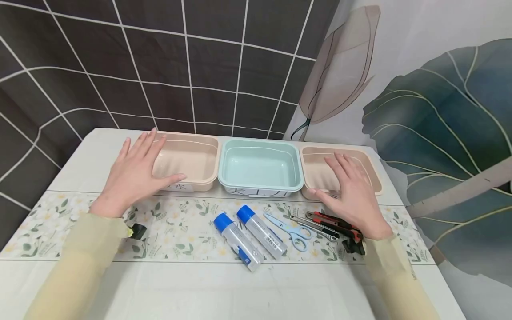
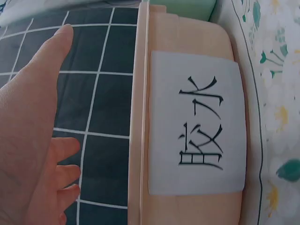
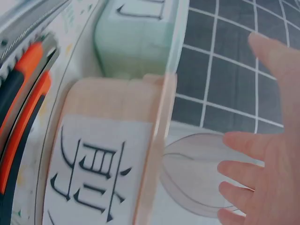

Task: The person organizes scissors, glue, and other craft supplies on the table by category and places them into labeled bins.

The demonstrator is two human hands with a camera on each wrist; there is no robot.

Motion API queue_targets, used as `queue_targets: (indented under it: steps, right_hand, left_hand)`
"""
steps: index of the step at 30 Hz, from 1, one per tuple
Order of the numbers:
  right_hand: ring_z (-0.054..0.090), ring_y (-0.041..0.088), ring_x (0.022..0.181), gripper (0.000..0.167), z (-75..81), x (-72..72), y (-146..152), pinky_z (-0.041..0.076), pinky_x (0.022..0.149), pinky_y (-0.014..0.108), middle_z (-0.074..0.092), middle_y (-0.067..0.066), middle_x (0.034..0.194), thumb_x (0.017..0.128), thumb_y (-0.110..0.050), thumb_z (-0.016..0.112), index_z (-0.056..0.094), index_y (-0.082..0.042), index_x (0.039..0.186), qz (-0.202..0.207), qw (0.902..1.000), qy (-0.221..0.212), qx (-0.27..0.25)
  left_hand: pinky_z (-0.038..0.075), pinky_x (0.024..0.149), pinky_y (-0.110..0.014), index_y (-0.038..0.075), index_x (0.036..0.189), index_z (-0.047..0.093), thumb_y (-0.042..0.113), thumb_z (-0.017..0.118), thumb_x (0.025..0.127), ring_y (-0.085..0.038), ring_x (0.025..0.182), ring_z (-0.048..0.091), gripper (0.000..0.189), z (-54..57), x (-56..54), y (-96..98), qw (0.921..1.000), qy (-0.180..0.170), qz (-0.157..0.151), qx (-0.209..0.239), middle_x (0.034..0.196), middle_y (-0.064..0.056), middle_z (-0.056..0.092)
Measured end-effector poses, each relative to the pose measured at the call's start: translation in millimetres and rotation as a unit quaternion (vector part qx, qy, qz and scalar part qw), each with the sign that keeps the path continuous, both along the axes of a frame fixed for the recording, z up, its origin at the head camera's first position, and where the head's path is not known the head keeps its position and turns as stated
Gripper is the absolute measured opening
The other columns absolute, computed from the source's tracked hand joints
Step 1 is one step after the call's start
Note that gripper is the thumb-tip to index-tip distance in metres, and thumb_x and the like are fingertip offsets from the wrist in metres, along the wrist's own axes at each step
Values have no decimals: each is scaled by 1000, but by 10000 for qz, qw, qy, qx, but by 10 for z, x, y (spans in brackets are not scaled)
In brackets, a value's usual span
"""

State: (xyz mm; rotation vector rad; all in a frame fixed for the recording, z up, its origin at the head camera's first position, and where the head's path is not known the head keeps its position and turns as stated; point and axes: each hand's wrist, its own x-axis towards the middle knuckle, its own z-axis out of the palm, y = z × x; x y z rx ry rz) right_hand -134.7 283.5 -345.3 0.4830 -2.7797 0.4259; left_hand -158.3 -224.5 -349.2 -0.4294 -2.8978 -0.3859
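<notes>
My left hand (image 1: 134, 171) is spread, palm down, over the left end of a pink bin (image 1: 190, 158). The left wrist view shows its thumb and fingers apart from the bin, whose white label (image 2: 197, 122) carries black Chinese characters. Over the right-hand pink bin (image 1: 314, 160) my right hand (image 1: 354, 195) is likewise spread and holds nothing. Close below that hand lie utility knives (image 1: 334, 222) with red-and-black and grey bodies. Light blue scissors (image 1: 294, 232) are beside them. Two grey tubes with blue caps, a left tube (image 1: 240, 244) and a right tube (image 1: 262, 233), lie nearer the middle.
A light blue bin (image 1: 262, 164) stands between the pink bins, also labelled in front. All three line the back of the white table (image 1: 240, 293), behind a floral strip (image 1: 172, 226). A dark tiled-pattern curtain (image 1: 160, 58) hangs behind, with a leaf-printed sheet (image 1: 432, 111) at right.
</notes>
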Motion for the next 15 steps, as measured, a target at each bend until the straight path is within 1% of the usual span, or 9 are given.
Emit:
queue_targets:
  steps: [4, 8, 11, 15]
  right_hand:
    - [30, 36, 148, 82, 69, 56, -62, 25, 117, 60, 38, 14, 159, 88, -50, 77, 47, -9, 153, 128, 9986, 26, -518]
    - [37, 36, 143, 76, 125, 139, -118, 31, 113, 61, 44, 12, 156, 88, -39, 81, 50, -9, 150, 208, 9946, -3, -1017]
    - [41, 33, 141, 74, 147, 205, -154, 35, 110, 60, 47, 9, 153, 86, -36, 83, 53, -11, 149, 263, 9924, 36, -1198]
    - [44, 32, 139, 72, 149, 287, -201, 39, 107, 61, 50, 9, 151, 83, -35, 86, 58, -11, 145, 405, 9911, 100, -1263]
  left_hand:
    - [-12, 122, -45, 5, 163, 16, 74, 60, 87, -36, 154, 9, 112, -1, 5, -80, 10000, -40, 69, 59, 169, -17, 9]
    - [-11, 122, -45, 5, 163, 17, 73, 62, 86, -36, 154, 9, 112, -17, 10, -169, 9999, -42, 90, 111, 168, -19, 11]
    - [-10, 122, -45, 3, 162, 19, 71, 64, 86, -37, 154, 10, 111, -30, 2, -229, 9998, -26, 74, 166, 168, -20, 11]
    - [-9, 123, -46, 2, 162, 18, 70, 64, 87, -36, 154, 9, 111, -55, -18, -286, 9998, -60, 63, 193, 167, -22, 13]
